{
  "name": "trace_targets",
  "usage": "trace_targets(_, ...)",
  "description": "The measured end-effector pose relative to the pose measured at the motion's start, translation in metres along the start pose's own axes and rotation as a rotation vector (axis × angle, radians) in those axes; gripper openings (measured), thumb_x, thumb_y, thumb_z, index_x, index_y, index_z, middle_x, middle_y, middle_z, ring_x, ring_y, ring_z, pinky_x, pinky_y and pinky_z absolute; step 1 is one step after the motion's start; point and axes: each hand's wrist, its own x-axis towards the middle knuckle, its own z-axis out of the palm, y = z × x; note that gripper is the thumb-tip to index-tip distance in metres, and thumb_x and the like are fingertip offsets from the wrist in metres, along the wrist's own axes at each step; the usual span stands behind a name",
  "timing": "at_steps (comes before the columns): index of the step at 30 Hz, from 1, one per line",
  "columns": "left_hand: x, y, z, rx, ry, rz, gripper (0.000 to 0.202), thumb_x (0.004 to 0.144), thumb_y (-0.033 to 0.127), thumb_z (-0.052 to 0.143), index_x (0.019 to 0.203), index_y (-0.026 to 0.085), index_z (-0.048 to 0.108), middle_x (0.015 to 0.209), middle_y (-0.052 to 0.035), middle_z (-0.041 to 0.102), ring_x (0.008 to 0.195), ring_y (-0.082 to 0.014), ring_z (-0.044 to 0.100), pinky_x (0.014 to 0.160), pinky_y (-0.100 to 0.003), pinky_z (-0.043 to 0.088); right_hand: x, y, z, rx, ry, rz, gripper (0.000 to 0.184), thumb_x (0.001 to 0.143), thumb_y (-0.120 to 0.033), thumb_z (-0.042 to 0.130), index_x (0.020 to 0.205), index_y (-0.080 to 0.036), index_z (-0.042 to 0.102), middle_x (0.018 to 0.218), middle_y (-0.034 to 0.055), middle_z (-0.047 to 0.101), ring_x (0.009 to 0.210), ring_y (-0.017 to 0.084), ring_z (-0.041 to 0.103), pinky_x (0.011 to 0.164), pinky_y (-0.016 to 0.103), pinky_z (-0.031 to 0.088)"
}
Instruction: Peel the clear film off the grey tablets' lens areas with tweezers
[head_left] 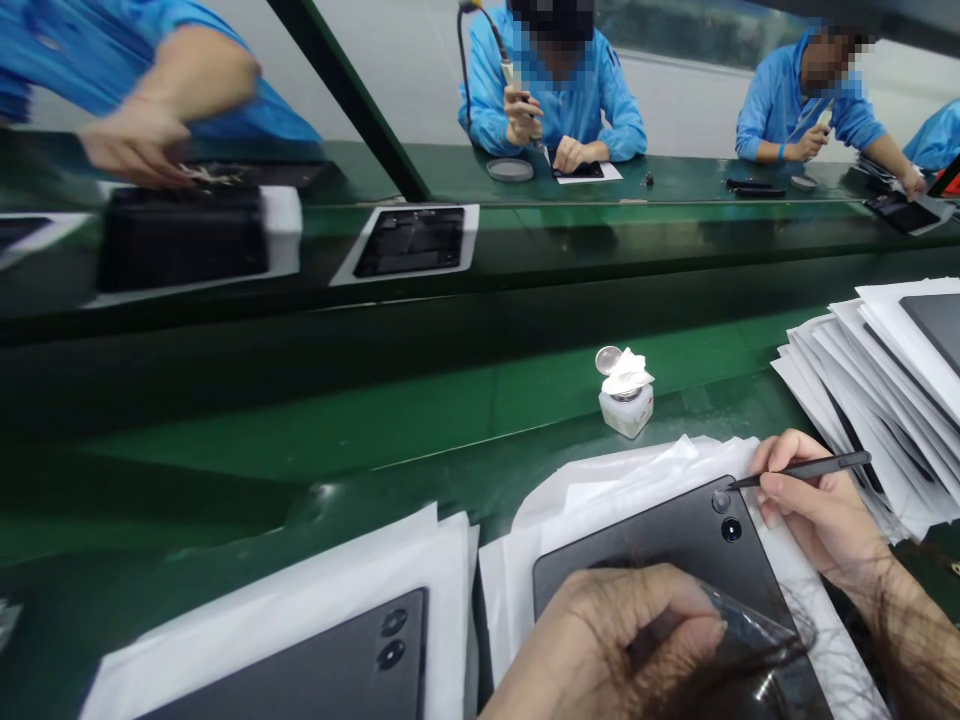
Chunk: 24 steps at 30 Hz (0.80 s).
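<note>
A dark grey tablet (pixel 675 545) lies back-up on white wrapping sheets (pixel 600 485) in front of me, its two camera lenses at the upper right corner. My right hand (pixel 814 505) pinches thin black tweezers (pixel 806 468), tips touching the tablet's corner beside the lenses. My left hand (pixel 622 640) rests curled on the tablet's near edge, closed on a piece of clear film (pixel 750 630).
A second tablet (pixel 330 670) on white paper lies at lower left. A fanned stack of wrapped tablets (pixel 885 370) sits at right. A small white bottle with a cloth (pixel 626 395) stands on the green belt. Workers in blue sit across, with trays on the belt.
</note>
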Motion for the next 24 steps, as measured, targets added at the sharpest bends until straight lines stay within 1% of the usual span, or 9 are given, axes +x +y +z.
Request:
trace_targets(2,0.002,-0.006,0.002,-0.072,0.008,0.02,0.015,0.073,0.039,0.071,0.062,0.03,0.077,0.063,0.0026,0.075,0.063,-0.0201,0.066,0.057,-0.024,0.053,-0.007,-0.005,-0.003,0.023,-0.002,0.014,0.021,0.068,-0.027,0.09,0.071,-0.023,0.07,0.078,-0.0028,0.069,0.051,0.008,0.061,0.052,0.02,0.051)
trace_targets(5,0.005,-0.013,0.002,-0.149,-0.013,0.05,0.012,0.072,0.041,0.074,0.065,0.032,0.078,0.066,0.0039,0.077,0.064,-0.0197,0.067,0.057,-0.024,0.051,-0.027,-0.017,-0.006,0.015,-0.015,0.065,0.023,0.063,-0.027,0.093,0.07,-0.026,0.071,0.074,-0.0027,0.068,0.051,0.01,0.059,0.047,0.02,0.048)
trace_targets(8,0.006,-0.013,0.001,-0.106,-0.035,0.073,0.014,0.074,0.042,0.075,0.066,0.032,0.077,0.064,0.0038,0.075,0.061,-0.019,0.065,0.055,-0.024,0.049,-0.049,-0.026,-0.004,-0.046,-0.005,0.124,0.025,0.058,-0.029,0.095,0.068,-0.027,0.071,0.07,-0.0017,0.067,0.054,0.013,0.057,0.046,0.022,0.045)
trace_targets(10,0.005,-0.009,0.0,-0.076,-0.047,0.042,0.016,0.075,0.043,0.075,0.066,0.031,0.078,0.064,0.0032,0.075,0.062,-0.0191,0.065,0.056,-0.024,0.05,-0.057,-0.03,-0.003,-0.103,-0.006,0.126,0.023,0.059,-0.032,0.094,0.066,-0.027,0.072,0.068,-0.0002,0.067,0.057,0.015,0.058,0.05,0.024,0.045)
trace_targets(13,0.003,-0.004,0.001,-0.145,-0.002,-0.046,0.022,0.075,0.048,0.075,0.063,0.03,0.078,0.064,0.0028,0.076,0.064,-0.0193,0.066,0.058,-0.024,0.052,-0.059,-0.034,-0.003,-0.158,-0.096,0.107,0.02,0.06,-0.033,0.093,0.064,-0.027,0.074,0.067,0.0011,0.069,0.06,0.016,0.059,0.054,0.026,0.046)
trace_targets(15,0.003,-0.004,0.001,-0.194,0.01,-0.044,0.025,0.075,0.05,0.075,0.061,0.03,0.076,0.062,0.0031,0.075,0.062,-0.0187,0.065,0.057,-0.024,0.051,-0.059,-0.036,-0.003,-0.168,-0.117,0.117,0.02,0.061,-0.033,0.092,0.064,-0.027,0.074,0.068,0.0011,0.069,0.06,0.016,0.059,0.054,0.026,0.045)
trace_targets(19,0.004,-0.004,-0.005,-0.115,-0.084,-0.045,0.021,0.076,0.049,0.074,0.066,0.031,0.077,0.068,0.003,0.077,0.066,-0.0199,0.066,0.06,-0.023,0.053,-0.061,-0.033,-0.008,-0.146,-0.118,0.16,0.018,0.065,-0.033,0.09,0.067,-0.026,0.074,0.071,0.001,0.071,0.065,0.015,0.062,0.057,0.024,0.046)
trace_targets(22,0.005,0.001,-0.007,-0.084,-0.076,-0.068,0.025,0.072,0.053,0.073,0.062,0.03,0.076,0.065,0.0021,0.076,0.064,-0.0207,0.065,0.059,-0.024,0.052,-0.061,-0.025,-0.018,-0.14,-0.198,0.169,0.015,0.065,-0.028,0.089,0.07,-0.027,0.075,0.075,0.0003,0.071,0.068,0.014,0.064,0.059,0.022,0.047)
trace_targets(24,0.005,0.003,-0.007,-0.063,-0.067,-0.059,0.031,0.07,0.056,0.071,0.058,0.029,0.074,0.061,0.0014,0.073,0.06,-0.0202,0.063,0.056,-0.025,0.051,-0.06,-0.022,-0.022,-0.136,-0.204,0.17,0.014,0.066,-0.027,0.088,0.071,-0.028,0.075,0.076,0.0,0.071,0.068,0.014,0.064,0.058,0.022,0.047)
